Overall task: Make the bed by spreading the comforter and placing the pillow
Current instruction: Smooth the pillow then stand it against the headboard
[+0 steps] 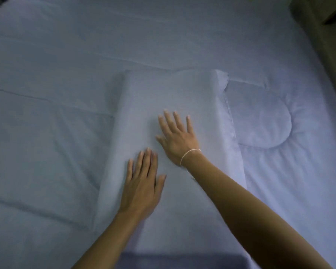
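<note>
Bed surface fills the view: pale blue comforter (56, 78) spread flat across it, long shallow creases running left to right on the left side and far side. Right part of the comforter shows quilted stitching, a rounded stitched shape (260, 121) just right of the pillow.

Pillow (169, 94) lies on top of the comforter, centre of view, long axis running near to far, tilted slightly so the far end sits further right. Same pale blue as the bedding. Its right edge shows a seam or open end of the case; detail too soft to tell which.

A strip of darker fabric (178, 259) at the near edge, bottom centre. Dim brownish surface (330, 55) beyond the bed's right edge, far right corner.

Right hand (177, 138) flat on the middle of the pillow, palm down, fingers straight and spread apart, pointing far. A thin light band (190, 154) circles its wrist.

Left hand (142, 183) flat on the pillow's near-left part, palm down, fingers straight and close together, thumb out to the right. The two hands lie near each other, not touching.
</note>
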### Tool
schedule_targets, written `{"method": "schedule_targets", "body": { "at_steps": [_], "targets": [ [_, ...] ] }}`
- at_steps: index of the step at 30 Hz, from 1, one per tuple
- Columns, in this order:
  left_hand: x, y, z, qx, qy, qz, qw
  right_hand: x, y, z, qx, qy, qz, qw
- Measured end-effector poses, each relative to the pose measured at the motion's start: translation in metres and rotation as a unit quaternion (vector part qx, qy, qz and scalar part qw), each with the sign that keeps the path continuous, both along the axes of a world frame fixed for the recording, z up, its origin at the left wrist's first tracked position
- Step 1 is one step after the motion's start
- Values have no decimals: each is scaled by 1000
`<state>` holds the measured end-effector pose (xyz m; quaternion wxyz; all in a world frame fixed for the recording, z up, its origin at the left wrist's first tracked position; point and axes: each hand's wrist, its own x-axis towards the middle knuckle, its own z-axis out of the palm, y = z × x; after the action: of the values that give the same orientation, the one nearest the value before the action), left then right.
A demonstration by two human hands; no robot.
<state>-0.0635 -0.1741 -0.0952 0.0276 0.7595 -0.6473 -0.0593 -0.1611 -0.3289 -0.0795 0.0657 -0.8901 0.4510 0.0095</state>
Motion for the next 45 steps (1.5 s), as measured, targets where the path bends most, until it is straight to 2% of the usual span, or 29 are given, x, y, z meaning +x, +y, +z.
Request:
{"method": "schedule_targets", "body": {
  "at_steps": [2,7,10,12,15,17,22,25,28,31,33,36,39,41,43,45],
  "targets": [
    [5,9,-7,9,-7,-13,1000,-10,-31,-8,-2,26,-2,1000],
    [6,13,-9,17,-6,-24,1000,-59,-129,-7,5,41,-137,990],
    [6,14,-8,14,3,-17,1000,-39,-161,3,-21,31,-200,979],
    [6,14,-8,11,3,-19,1000,0,-156,10,-28,6,-147,989],
    [8,14,-8,8,15,-16,1000,60,-117,0,25,6,20,999],
    [9,14,-9,9,20,-17,1000,65,-117,-11,45,23,40,998],
    [10,13,-13,-11,25,-26,999,3,-209,-3,5,62,-160,985],
    [8,12,-10,-24,38,-27,999,-30,-229,12,5,27,-275,961],
    [11,-5,-3,-44,54,-36,997,-24,-200,18,-55,-8,-230,971],
    [24,-63,10,-60,49,-52,996,2,-135,-2,-48,-14,-152,987],
    [45,-111,9,-40,30,-27,998,8,-103,-19,-38,-4,-121,992],
    [97,-139,-9,6,22,75,997,-25,-111,-22,-38,13,-175,984],
    [130,-126,-9,14,29,166,986,-79,-131,-3,34,-5,-335,941],
    [112,-121,2,-41,26,143,988,-80,-122,10,2,-12,-354,935],
    [75,-109,8,-57,45,78,994,-50,-87,14,-37,-39,-271,961],
    [39,-81,4,-25,35,15,999,-25,-38,4,-14,-34,-190,981]
  ]
}}
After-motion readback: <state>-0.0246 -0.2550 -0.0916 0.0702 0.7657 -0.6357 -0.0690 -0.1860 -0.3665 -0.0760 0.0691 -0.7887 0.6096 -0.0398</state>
